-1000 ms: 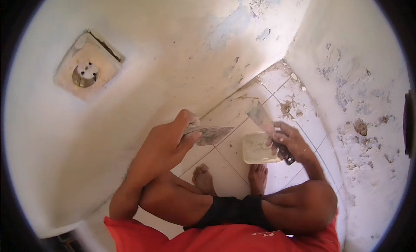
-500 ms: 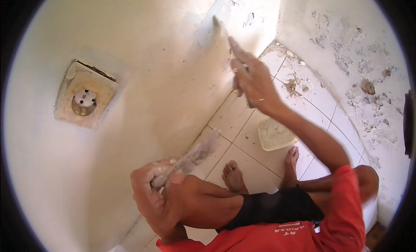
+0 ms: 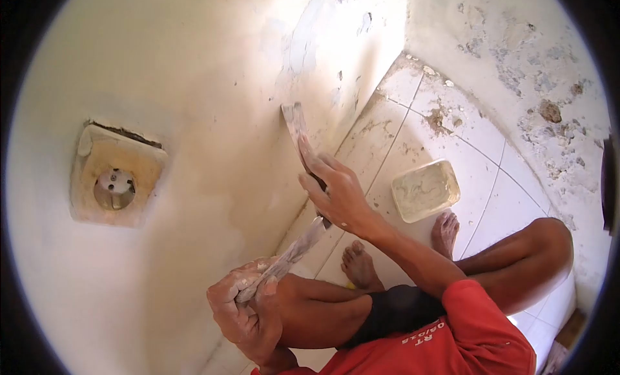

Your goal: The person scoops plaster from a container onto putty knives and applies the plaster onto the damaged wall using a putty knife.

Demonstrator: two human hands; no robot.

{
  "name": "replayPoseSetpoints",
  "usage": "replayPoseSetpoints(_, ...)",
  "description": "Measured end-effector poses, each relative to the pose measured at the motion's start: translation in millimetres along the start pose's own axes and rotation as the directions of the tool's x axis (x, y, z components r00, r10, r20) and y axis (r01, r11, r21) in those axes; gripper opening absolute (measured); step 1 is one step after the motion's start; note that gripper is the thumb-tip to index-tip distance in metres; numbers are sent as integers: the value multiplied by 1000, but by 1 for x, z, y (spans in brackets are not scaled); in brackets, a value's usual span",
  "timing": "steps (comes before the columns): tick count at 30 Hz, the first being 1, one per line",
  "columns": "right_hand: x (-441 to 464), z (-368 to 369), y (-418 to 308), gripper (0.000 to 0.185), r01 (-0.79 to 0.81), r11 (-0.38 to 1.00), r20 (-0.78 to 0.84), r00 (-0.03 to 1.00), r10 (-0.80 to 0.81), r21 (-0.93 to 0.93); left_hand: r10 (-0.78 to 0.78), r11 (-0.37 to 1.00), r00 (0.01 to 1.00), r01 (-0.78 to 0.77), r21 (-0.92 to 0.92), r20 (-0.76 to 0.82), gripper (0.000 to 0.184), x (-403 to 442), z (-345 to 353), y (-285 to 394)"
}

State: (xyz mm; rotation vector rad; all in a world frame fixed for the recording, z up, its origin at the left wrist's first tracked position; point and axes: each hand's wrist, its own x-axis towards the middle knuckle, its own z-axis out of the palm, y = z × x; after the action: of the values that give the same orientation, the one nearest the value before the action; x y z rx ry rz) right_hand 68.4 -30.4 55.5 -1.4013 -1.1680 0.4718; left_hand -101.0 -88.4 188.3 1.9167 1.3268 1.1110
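My right hand (image 3: 339, 194) is closed round the dark handle of a putty knife (image 3: 296, 126), whose blade meets the left wall (image 3: 213, 162) below a pale grey patch (image 3: 303, 42). Lower down, my left hand (image 3: 248, 304) grips a flat, putty-smeared scraper (image 3: 287, 259) that points up and right, its far end near the putty knife's handle. Whitish residue covers the fingers of my left hand. On the floor, right of my right hand, a shallow plastic tub (image 3: 426, 190) holds pale paste.
A wall socket (image 3: 116, 181) in a worn frame is at the left. Flaking plaster marks the right wall (image 3: 516, 71). Debris lies on the tiled floor (image 3: 481, 139) by the corner. My bare feet and bent knees are below the tub.
My right hand first rose with the putty knife to the grey patch, then came down the wall. My left hand lowered with its scraper. The view has shifted too.
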Motion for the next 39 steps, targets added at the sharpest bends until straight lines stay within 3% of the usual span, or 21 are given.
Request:
replayPoseSetpoints(2,-1,-10,-3,47,-24,997,-7,1000,25,72,17,1000,1000,-17,-9,9,23,1,-3,-6)
replayPoseSetpoints(4,6,-20,-5,47,-67,995,-167,983,79,80,30,999,999,-30,-16,17,24,1,-6,-10)
replayPoseSetpoints(7,39,-32,0,48,-18,999,-196,980,24,34,27,999,1000,-27,-31,0,25,-1,-7,-17)
replayPoseSetpoints(11,51,-10,13,47,77,996,-196,977,-84,-46,14,999,1000,-14,-33,22,24,-2,-11,-19)
replayPoseSetpoints(19,41,0,15,52,35,981,-127,990,-61,-193,-8,1000,999,8,21,40,23,-1,-10,-19)
replayPoseSetpoints(25,34,-6,10,55,1,970,-77,997,-21,-244,-16,997,1000,18,-75,24,23,-1,-3,-11)
replayPoseSetpoints(27,27,-21,5,54,-11,962,-63,998,-6,-273,-84,992,996,87,-94,27,23,-1,-2,-6)
replayPoseSetpoints(30,22,-40,6,52,-17,973,42,999,28,-231,-80,996,996,82,-46,47,23,0,-5,-9)
replayPoseSetpoints(32,27,-41,11,49,80,993,-142,986,-92,-85,-62,998,997,63,-29,38,24,0,-7,-12)
replayPoseSetpoints(33,37,-48,1,49,84,993,-145,985,-96,-85,-65,998,997,65,-7,29,24,-2,-8,-13)
replayPoseSetpoints(35,69,-61,-17,48,-173,978,-159,969,191,119,-36,999,999,35,6,29,24,-4,-11,-15)
replayPoseSetpoints(39,97,-54,-19,49,-27,990,-210,976,56,140,-31,999,999,31,-14,29,25,-6,-15,-15)
